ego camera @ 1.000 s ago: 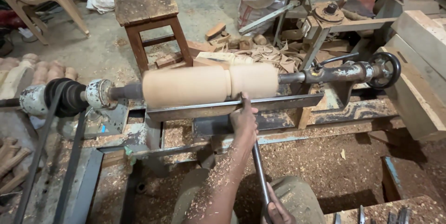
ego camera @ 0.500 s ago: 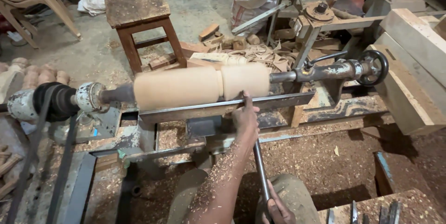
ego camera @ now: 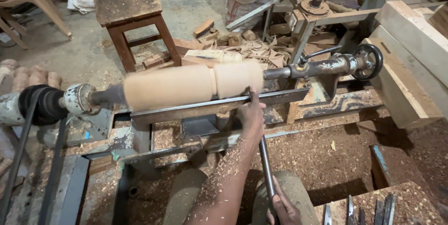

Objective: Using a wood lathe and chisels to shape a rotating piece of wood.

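Left hand (ego camera: 252, 115) unmoved on chisel (ego camera: 266, 164), pointing at crosswise blank (ego camera: 191, 85)

The lathe (ego camera: 298, 101) stands on a concrete floor (ego camera: 196, 1) and carries a pale wooden cylinder (ego camera: 191, 85) between its ends. Sawdust (ego camera: 322, 155) and wood scraps (ego camera: 252, 50) cover the floor, where a wooden stool (ego camera: 133, 19) also stands.
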